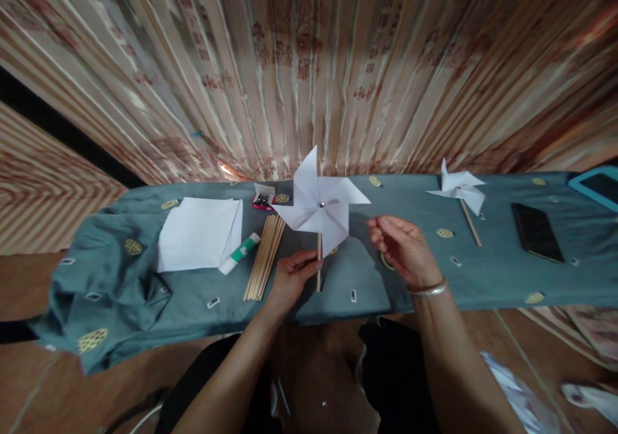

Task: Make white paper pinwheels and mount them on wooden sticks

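Observation:
A white paper pinwheel (309,192) with a round silver pin at its centre stands upright in front of me. Its wooden stick (318,279) is pinched near the middle between the thumb and fingers of my left hand (293,279). Just right of the pinwheel, apart from its blades, hovers my right hand (400,244). Its fingers are curled in with the thumb against them, and nothing shows in them. Close to my left hand lie a bundle of wooden sticks (264,257) and a green and white glue stick (240,254).
A stack of white paper (199,235) lies at the left on the green cloth (299,311). Behind the sticks is a small open box of pins (263,198). Farther right are a second pinwheel (458,184), a black phone (537,231) and a blue-framed device (596,186). A curtain (309,67) hangs behind.

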### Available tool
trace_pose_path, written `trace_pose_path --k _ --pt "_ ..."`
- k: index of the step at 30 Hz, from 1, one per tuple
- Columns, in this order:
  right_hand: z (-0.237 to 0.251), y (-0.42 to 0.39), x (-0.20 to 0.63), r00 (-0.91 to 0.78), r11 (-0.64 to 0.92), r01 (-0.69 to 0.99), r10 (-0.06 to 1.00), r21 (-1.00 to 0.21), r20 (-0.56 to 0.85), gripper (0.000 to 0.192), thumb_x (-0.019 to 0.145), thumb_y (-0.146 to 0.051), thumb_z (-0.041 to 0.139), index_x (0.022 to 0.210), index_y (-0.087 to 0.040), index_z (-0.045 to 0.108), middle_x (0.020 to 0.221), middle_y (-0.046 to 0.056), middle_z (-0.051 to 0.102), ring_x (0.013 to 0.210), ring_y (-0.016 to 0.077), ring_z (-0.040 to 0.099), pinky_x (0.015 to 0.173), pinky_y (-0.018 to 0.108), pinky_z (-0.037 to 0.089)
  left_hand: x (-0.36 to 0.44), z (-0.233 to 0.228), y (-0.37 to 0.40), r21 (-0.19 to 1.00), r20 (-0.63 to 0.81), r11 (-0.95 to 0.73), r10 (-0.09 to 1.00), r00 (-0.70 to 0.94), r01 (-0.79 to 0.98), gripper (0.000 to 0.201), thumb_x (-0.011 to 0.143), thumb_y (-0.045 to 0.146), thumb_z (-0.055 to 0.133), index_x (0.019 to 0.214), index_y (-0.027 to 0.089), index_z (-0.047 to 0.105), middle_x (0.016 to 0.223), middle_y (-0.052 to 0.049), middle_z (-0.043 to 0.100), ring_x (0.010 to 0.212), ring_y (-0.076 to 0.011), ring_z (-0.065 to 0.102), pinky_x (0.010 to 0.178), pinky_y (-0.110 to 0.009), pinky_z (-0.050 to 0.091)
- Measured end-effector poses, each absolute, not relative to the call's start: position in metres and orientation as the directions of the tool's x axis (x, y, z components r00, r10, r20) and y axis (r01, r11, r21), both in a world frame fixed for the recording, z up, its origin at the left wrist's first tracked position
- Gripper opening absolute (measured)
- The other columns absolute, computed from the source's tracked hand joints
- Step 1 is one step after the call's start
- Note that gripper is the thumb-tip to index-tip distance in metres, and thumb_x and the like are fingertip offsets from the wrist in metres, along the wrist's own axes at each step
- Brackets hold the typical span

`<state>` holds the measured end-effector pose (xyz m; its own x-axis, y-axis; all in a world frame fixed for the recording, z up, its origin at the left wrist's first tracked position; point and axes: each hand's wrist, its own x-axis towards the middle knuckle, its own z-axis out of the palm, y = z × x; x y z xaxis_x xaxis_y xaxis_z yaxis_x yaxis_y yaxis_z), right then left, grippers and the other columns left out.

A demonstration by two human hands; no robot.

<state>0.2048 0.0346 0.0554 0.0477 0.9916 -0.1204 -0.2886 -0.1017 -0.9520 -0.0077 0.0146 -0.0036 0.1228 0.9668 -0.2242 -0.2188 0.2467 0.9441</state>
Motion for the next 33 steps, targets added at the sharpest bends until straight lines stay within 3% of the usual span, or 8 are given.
trace_pose_path --k 3,7,10,16,24,33 --pt "0.048 0.044 0.214 0.338 0.088 -0.284 0.941 -0.955 -0.013 0.023 0.064 -0.039 0.084 0.077 -0.022 0.075 0.068 -0.002 0.072 0.052 0.0061 0.054 0.051 0.019 0.045 -0.007 -0.003 0.015 0.936 -0.249 0.277 0.957 0.152 -0.215 0.028 0.059 0.03 0.082 0.085 0.02 0.079 0.082 -0.003 0.074 0.078 -0.0164 0.064 0.078 -0.029 0.049" --pt "0.041 0.051 0.215 0.487 0.173 -0.149 0.87 -0.974 0.08 0.027 0.067 -0.036 0.081 0.09 -0.024 0.074 0.095 0.002 0.076 0.079 0.0125 0.066 0.075 0.027 0.052 -0.003 -0.002 0.016 0.939 -0.246 0.284 0.949 0.2 -0.192 0.029 0.058 0.031 0.083 0.084 0.019 0.079 0.082 -0.004 0.073 0.077 -0.0163 0.064 0.076 -0.028 0.049" --pt "0.04 0.054 0.212 0.465 0.161 -0.161 0.883 -0.974 0.069 0.031 0.064 -0.037 0.082 0.092 -0.024 0.074 0.092 0.001 0.076 0.083 0.0146 0.068 0.08 0.03 0.054 0.001 -0.002 0.018 0.94 -0.244 0.286 0.944 0.221 -0.186 0.028 0.058 0.032 0.083 0.083 0.019 0.08 0.081 -0.004 0.073 0.076 -0.0165 0.063 0.076 -0.028 0.049" --pt "0.037 0.058 0.213 0.44 0.111 -0.175 0.898 -0.978 0.024 0.028 0.061 -0.033 0.083 0.087 -0.024 0.074 0.074 -0.002 0.073 0.066 0.0126 0.064 0.069 0.029 0.054 0.005 0.0 0.023 0.946 -0.232 0.274 0.946 0.228 -0.174 0.027 0.06 0.032 0.082 0.084 0.02 0.08 0.082 -0.004 0.073 0.078 -0.0176 0.064 0.076 -0.029 0.05" --pt "0.033 0.061 0.209 0.402 0.064 -0.219 0.915 -0.973 -0.03 0.026 0.059 -0.034 0.085 0.081 -0.024 0.075 0.074 -0.002 0.074 0.066 0.0116 0.064 0.075 0.03 0.054 0.003 -0.002 0.028 0.952 -0.214 0.247 0.959 0.187 -0.179 0.027 0.062 0.03 0.081 0.086 0.019 0.079 0.081 -0.003 0.073 0.078 -0.0165 0.063 0.076 -0.028 0.048" --pt "0.036 0.058 0.199 0.277 0.028 -0.173 0.961 -0.985 -0.021 0.034 0.062 -0.044 0.084 0.089 -0.025 0.074 0.079 0.0 0.075 0.071 0.0139 0.065 0.075 0.031 0.054 0.005 -0.003 0.031 0.941 -0.223 0.254 0.962 0.157 -0.222 0.028 0.06 0.032 0.083 0.084 0.019 0.079 0.08 -0.003 0.071 0.078 -0.0172 0.062 0.077 -0.029 0.049"
